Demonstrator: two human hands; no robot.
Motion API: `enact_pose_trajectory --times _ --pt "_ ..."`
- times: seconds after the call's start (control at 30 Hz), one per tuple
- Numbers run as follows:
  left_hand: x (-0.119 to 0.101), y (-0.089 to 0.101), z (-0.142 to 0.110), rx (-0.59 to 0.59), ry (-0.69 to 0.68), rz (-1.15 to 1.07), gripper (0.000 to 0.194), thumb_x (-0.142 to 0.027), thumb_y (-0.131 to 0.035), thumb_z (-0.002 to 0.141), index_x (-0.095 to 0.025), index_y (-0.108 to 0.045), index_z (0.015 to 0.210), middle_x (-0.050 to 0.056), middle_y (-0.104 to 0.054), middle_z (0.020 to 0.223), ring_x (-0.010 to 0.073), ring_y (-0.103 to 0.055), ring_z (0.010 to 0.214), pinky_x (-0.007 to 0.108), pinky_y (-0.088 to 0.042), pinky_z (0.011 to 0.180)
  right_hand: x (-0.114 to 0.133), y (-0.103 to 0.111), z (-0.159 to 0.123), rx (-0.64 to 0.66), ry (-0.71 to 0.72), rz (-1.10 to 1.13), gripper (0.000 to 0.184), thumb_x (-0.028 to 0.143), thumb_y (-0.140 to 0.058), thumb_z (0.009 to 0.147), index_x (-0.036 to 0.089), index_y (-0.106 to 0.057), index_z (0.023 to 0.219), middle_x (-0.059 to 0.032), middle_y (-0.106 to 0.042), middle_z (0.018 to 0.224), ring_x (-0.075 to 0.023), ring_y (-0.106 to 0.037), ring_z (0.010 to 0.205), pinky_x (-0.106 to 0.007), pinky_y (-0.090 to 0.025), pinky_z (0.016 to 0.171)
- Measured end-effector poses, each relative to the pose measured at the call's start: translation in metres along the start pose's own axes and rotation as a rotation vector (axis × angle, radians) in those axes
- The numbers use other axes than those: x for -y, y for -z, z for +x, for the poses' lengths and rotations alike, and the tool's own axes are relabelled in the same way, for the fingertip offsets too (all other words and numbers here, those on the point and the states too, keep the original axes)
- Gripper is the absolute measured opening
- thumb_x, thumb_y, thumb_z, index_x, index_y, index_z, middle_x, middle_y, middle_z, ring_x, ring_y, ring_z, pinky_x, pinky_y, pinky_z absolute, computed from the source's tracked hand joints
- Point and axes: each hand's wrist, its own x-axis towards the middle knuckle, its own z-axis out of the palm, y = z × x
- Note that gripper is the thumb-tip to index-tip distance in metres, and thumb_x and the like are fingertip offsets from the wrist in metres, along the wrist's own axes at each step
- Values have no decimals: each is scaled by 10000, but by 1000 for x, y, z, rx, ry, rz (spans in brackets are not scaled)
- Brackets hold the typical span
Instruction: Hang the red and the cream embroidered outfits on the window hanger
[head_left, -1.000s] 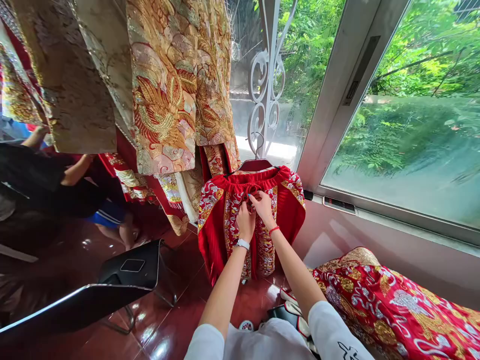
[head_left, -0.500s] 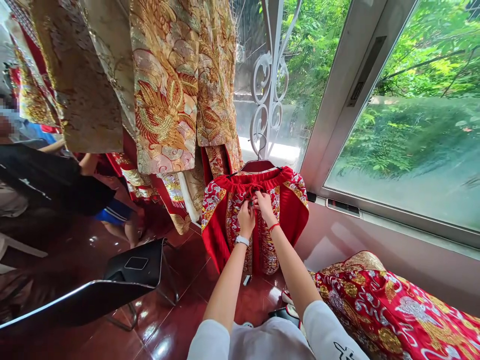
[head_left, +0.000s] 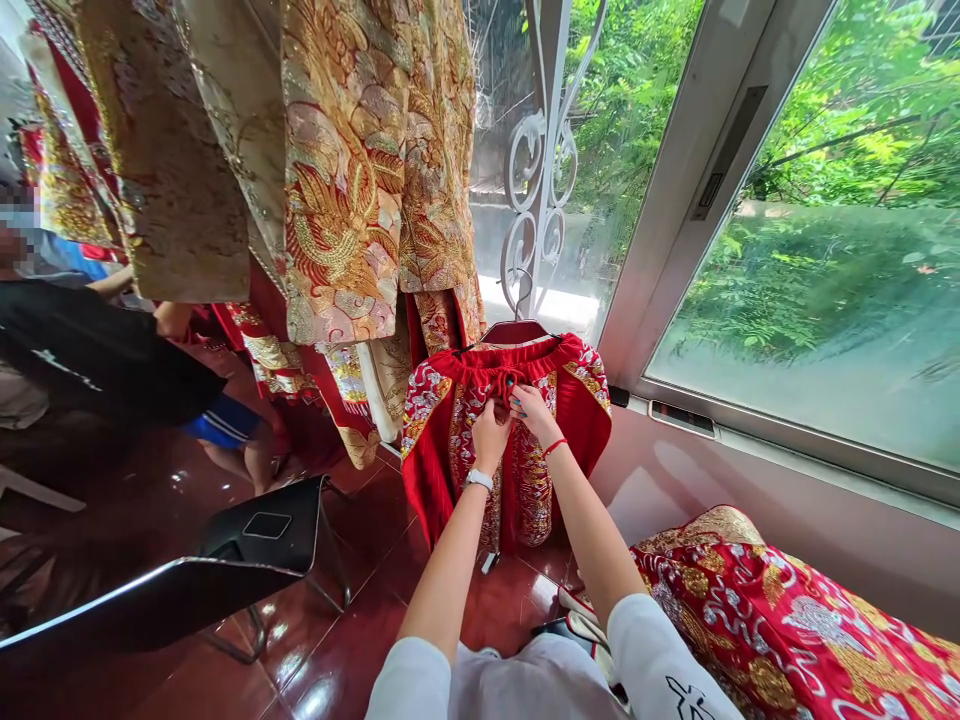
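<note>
A red embroidered skirt [head_left: 581, 405] hangs from a dark red hanger [head_left: 514, 328] in front of the window. At the middle of its waistband sits a red drawstring [head_left: 504, 385]. My left hand [head_left: 490, 437], with a white watch on its wrist, is pinched closed on that string. My right hand [head_left: 531, 410], wearing a red wrist cord, is closed on the same string right beside it. Both hands touch each other at the waistband.
Gold and red embroidered robes [head_left: 337, 180] hang at upper left. Another red embroidered garment [head_left: 787, 620] lies at lower right. A black chair [head_left: 262, 535] stands on the glossy red floor. A person in a black top [head_left: 90, 350] crouches at left. A window [head_left: 825, 250] fills the right.
My hands have stayed together on the waistband string, shifting slightly upward. The person at left has moved a little further into view.
</note>
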Motion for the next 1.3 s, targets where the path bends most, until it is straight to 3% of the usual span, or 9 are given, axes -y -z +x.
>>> enact_pose_trajectory --times 0.17,0.4,0.5,0.57,0.67,0.73,0.87,1.1,1.3 --pt "-16 6 4 18 33 187 292 -243 -454 976 -155 -668 1155 163 -765 978 265 -734 868 295 -465 715 3 -3 -10 -63 75 -48 331 229 -651 700 233 -351 559 102 -267 472 -51 -164 430 -216 -145 387" --pt "-14 13 1 52 -52 79 375 -104 -443 933 -169 -640 1246 145 -769 989 243 -730 874 286 -480 714 6 -19 -16 -111 148 -138 326 313 -597 695 246 -322 533 89 -268 444 -65 -200 418 -242 -157 409" --pt "0 39 -15 118 -94 -33 317 -161 -463 939 -188 -668 1178 104 -767 925 213 -713 768 275 -485 667 16 10 -28 -117 270 -344 289 379 -601 733 218 -445 551 51 -404 494 -89 -317 458 -248 -234 445" --pt "13 70 -26 65 -97 -132 262 -248 -462 952 -201 -688 1075 59 -744 846 180 -670 662 264 -484 620 32 48 -33 -307 483 -517 255 431 -573 785 192 -584 696 4 -555 632 -133 -456 573 -263 -361 541" --pt "29 124 -20 -311 3 -146 260 -344 -464 940 -190 -662 1010 29 -681 768 174 -616 623 285 -498 614 60 108 -25 -755 737 -617 429 468 -605 798 180 -615 1117 -76 -670 968 -199 -572 836 -329 -460 778" --pt "30 152 3 -508 -53 -37 294 -372 -563 883 -175 -636 1089 73 -686 936 217 -645 830 349 -532 784 75 134 -10 -663 756 -698 565 486 -658 757 188 -589 1232 -111 -664 1136 -226 -577 985 -357 -453 873" --pt "20 162 63 -281 -281 67 359 -353 -515 908 -179 -593 1213 132 -654 1202 265 -592 1142 437 -458 1026 82 143 22 -219 629 -614 432 548 -614 758 170 -690 952 -69 -706 929 -217 -594 881 -334 -462 810" --pt "27 147 81 -239 -277 81 336 -336 -381 938 -167 -616 1109 143 -679 1123 285 -605 1092 459 -463 1012 79 129 27 -315 590 -519 426 557 -598 775 206 -496 557 18 -526 574 -153 -471 654 -259 -397 641" --pt "31 152 87 -217 -285 94 343 -381 -384 910 -169 -592 1081 110 -677 1124 273 -596 1104 490 -462 1031 62 155 -5 -194 512 -507 337 523 -558 851 201 -657 839 -8 -683 834 -170 -599 849 -267 -481 796"
